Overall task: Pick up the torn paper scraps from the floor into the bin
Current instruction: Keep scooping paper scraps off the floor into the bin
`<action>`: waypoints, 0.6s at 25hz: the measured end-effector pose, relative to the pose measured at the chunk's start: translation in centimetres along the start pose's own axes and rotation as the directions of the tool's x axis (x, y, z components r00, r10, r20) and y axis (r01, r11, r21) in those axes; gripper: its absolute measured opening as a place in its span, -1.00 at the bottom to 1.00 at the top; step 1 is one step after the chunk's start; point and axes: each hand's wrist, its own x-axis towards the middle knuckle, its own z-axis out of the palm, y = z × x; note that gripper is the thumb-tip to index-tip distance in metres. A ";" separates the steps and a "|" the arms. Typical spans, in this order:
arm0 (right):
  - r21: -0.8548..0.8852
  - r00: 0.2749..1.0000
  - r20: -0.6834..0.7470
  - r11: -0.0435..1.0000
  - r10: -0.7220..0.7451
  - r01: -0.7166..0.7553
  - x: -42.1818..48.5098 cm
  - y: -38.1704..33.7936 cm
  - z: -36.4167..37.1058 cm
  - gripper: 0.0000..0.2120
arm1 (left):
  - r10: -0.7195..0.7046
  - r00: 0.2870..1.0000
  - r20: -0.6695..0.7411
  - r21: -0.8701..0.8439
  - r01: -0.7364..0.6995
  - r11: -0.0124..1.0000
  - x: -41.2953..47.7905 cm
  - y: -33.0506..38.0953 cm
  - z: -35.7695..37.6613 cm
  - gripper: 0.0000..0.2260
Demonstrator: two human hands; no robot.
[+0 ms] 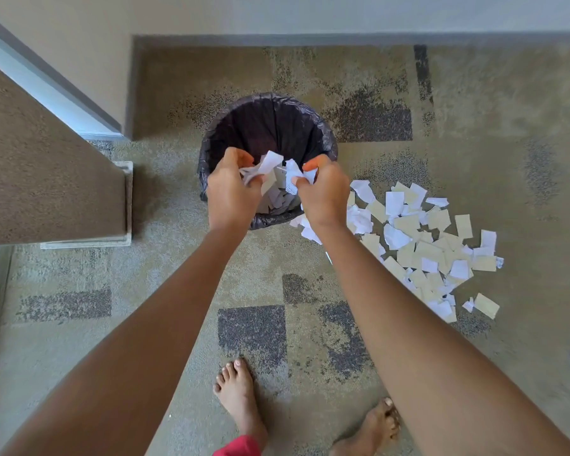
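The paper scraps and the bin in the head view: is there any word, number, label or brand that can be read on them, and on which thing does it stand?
None can be read.
The scrap pinched in the right hand bears faint marks, perhaps print, too blurred to read.
The scraps in the left hand, the pile of paper scraps and the bin show no lettering.

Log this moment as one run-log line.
left hand grips crumpled white paper scraps | right hand grips more scraps | both above round black-lined bin | white-and-beige scrap pile on carpet beside bin
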 end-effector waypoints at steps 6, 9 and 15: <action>-0.001 0.999 -0.017 0.999 0.043 -0.043 1.2 0.6 0.7 -0.79 | -0.080 0.995 0.060 -0.079 0.084 0.993 0.8 -0.5 0.5 -0.62; 0.084 0.996 -0.071 0.996 0.048 -0.042 0.1 2.3 0.7 -0.84 | -0.052 0.996 0.077 -0.093 0.059 0.994 0.3 -1.0 0.9 -0.66; 0.210 0.980 -0.151 0.973 0.127 -0.093 -3.4 7.2 0.3 -0.89 | 0.016 0.999 0.041 -0.072 -0.013 0.997 -2.4 -1.8 1.4 -0.79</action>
